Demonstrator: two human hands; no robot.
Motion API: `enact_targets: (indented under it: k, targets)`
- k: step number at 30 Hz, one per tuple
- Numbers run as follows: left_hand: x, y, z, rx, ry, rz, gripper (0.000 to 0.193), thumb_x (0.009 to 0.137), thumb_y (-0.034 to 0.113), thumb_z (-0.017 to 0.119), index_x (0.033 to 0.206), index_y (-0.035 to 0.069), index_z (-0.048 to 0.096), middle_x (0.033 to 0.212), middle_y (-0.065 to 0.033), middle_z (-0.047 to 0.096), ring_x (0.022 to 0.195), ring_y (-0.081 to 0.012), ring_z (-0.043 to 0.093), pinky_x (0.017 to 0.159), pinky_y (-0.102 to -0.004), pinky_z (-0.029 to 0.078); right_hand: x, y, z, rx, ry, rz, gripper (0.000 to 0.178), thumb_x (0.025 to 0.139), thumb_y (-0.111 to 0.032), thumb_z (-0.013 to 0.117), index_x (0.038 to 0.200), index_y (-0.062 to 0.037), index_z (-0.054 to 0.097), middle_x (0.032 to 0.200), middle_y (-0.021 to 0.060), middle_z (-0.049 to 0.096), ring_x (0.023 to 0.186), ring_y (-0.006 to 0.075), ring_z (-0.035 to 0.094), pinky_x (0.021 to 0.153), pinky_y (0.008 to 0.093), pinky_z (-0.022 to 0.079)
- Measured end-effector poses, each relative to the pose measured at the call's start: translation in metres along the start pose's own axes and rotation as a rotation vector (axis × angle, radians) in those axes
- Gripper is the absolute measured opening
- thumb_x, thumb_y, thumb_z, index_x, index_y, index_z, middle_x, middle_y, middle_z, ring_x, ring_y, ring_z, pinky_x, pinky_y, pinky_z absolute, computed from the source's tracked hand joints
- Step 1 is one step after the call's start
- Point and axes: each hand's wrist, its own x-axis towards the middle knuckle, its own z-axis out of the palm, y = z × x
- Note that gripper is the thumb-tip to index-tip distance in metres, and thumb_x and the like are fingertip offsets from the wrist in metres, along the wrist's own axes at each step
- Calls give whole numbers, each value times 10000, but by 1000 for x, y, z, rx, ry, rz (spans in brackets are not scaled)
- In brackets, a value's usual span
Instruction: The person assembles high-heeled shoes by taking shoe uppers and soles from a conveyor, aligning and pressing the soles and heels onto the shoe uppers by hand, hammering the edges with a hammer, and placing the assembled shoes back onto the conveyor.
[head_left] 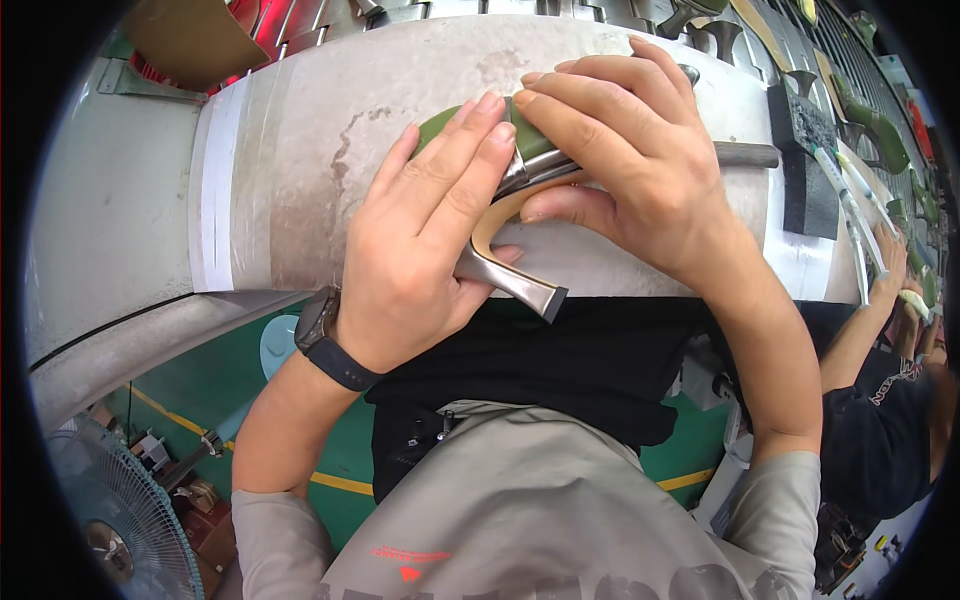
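Both of my hands are wrapped around a green high-heeled shoe [535,115] with a silvery heel and a tan sole. It lies tilted over the pale worktable, its black-tipped heel pointing toward me. My left hand [415,225], with a dark watch on the wrist, covers one green part, fingers pressed along it and thumb mostly hidden near the heel. Over the other part curls my right hand [635,150], its thumb under the tan sole. Much of the upper is hidden by my fingers. Beside my right hand lies a dark grey rod [748,155].
A black block [805,165] and several thin white tubes [850,205] lie at the right of the worktable [310,190]. A co-worker's hand [888,265] is beside the tubes. Green shoes [877,125] stand along the slatted rack at far right. A fan [125,520] stands lower left.
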Motion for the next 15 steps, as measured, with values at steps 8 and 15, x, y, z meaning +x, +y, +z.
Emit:
enact_targets:
  k: [8,15]
  targets:
    - [1,-4,3,24,-16,40,866,749,94,883,1544,-3,551,1582,-250,557,1426,-427,589,1154,-574,475,0,-4,-3,19,-35,25,595,817,-474,818,1250,-71,761,1242,76,752,1135,289,690,1118,569,439]
    - [-3,-4,15,94,87,65,907,716,134,871,1544,-30,538,1602,-259,536,1428,-440,586,1138,-578,483,42,-19,-29,184,-366,357,506,695,-213,938,1157,-69,791,1136,72,790,1117,310,687,1076,484,474]
